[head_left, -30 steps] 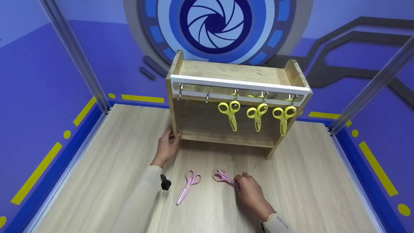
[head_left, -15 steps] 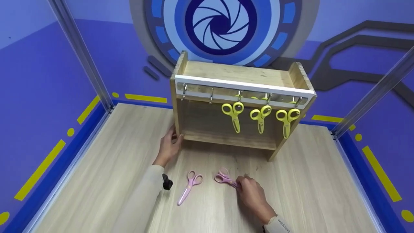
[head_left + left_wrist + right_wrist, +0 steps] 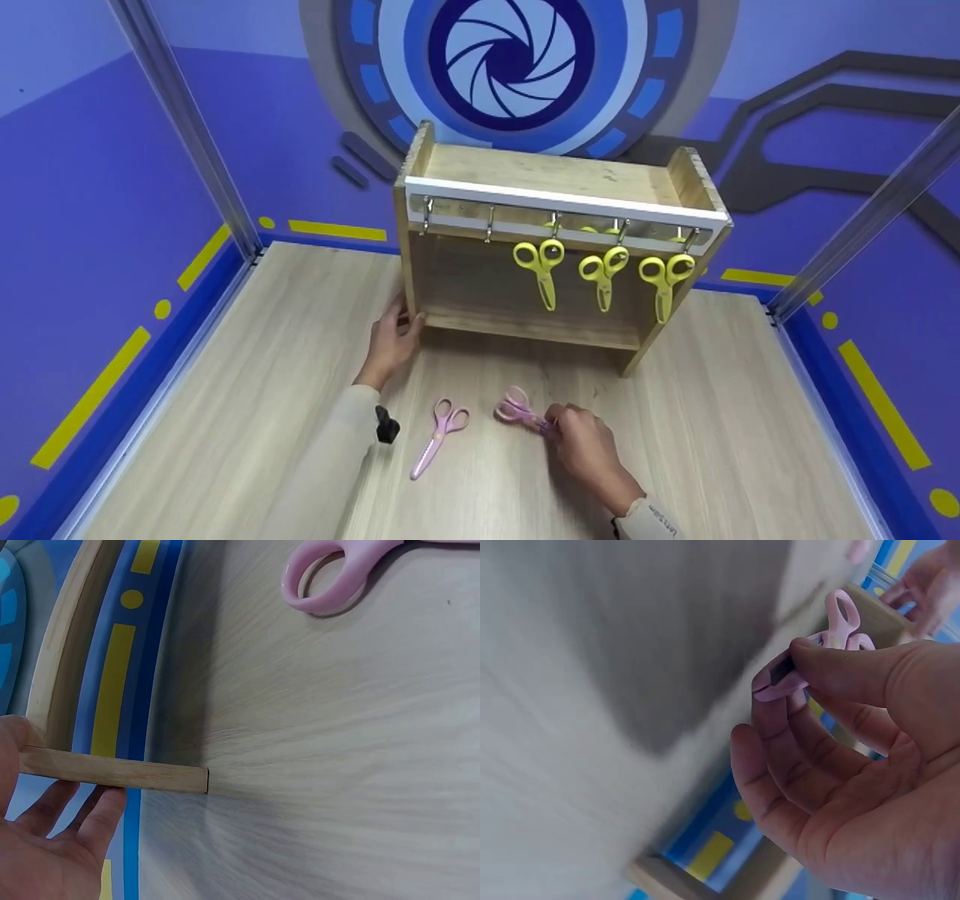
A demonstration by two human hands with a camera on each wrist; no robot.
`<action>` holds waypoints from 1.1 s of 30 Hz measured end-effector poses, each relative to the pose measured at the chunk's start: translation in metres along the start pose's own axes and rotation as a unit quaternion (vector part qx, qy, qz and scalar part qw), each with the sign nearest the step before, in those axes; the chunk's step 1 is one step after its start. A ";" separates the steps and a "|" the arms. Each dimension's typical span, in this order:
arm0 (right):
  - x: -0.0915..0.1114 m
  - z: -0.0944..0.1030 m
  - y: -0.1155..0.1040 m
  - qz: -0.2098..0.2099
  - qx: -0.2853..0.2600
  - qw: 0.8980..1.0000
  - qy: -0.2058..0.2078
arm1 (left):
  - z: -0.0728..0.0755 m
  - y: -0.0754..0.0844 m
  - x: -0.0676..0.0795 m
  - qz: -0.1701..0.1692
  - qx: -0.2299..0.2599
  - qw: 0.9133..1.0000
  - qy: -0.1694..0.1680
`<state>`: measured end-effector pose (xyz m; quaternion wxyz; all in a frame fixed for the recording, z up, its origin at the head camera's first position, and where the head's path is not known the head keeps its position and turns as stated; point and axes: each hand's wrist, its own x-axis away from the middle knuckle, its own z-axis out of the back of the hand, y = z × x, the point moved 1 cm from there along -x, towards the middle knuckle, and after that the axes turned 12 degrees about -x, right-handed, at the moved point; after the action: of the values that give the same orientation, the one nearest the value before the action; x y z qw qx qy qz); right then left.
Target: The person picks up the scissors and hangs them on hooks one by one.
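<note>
My left hand [image 3: 390, 343] grips the lower left side board of a wooden rack [image 3: 525, 330]; in the left wrist view its thumb and fingers lie on opposite faces of the board [image 3: 120, 769]. My right hand [image 3: 589, 448] pinches a pair of pink scissors [image 3: 523, 414] by the blade end, handles pointing toward the rack. In the right wrist view the thumb presses the blades of these scissors [image 3: 842, 619] against the fingers. A second pair of pink scissors [image 3: 439, 439] lies on the table between the hands, its handles toward the rack.
Several metal hooks line the white strip [image 3: 562, 199] on the rack's front. Three pairs of yellow scissors [image 3: 546, 281] hang on its middle and right hooks; the two left hooks [image 3: 490, 225] are bare. Blue printed walls enclose the wooden table [image 3: 720, 420].
The pink scissors in my right hand have turned slightly, their handle loops shifting a little. My left hand stays on the rack. The head view has shifted slightly.
</note>
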<state>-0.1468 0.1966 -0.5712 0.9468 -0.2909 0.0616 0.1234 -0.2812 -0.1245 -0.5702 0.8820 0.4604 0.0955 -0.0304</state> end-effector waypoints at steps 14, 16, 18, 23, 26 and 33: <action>-0.048 0.071 -0.055 0.118 -0.028 0.987 0.106 | 0.000 0.001 0.000 0.003 -0.002 1.000 0.003; -0.055 0.079 -0.066 0.129 -0.033 0.984 0.120 | 0.000 0.001 -0.001 0.003 -0.003 1.000 0.004; -0.061 0.087 -0.077 0.136 -0.043 0.981 0.129 | 0.000 0.001 -0.001 0.004 -0.003 1.000 0.003; -0.074 0.099 -0.105 0.149 -0.074 0.975 0.148 | -0.001 0.001 -0.002 0.008 -0.004 1.000 -0.003; -0.081 0.103 -0.117 0.156 -0.102 0.970 0.159 | -0.001 0.000 -0.001 0.016 -0.002 1.000 -0.006; -0.096 0.104 -0.133 0.156 -0.149 0.961 0.176 | 0.001 0.001 -0.001 0.000 -0.001 1.000 -0.003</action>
<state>-0.1991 0.1300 -0.3965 0.8360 -0.4325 0.2524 0.2244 -0.2816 -0.1248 -0.5692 0.8828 0.4593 0.0930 -0.0320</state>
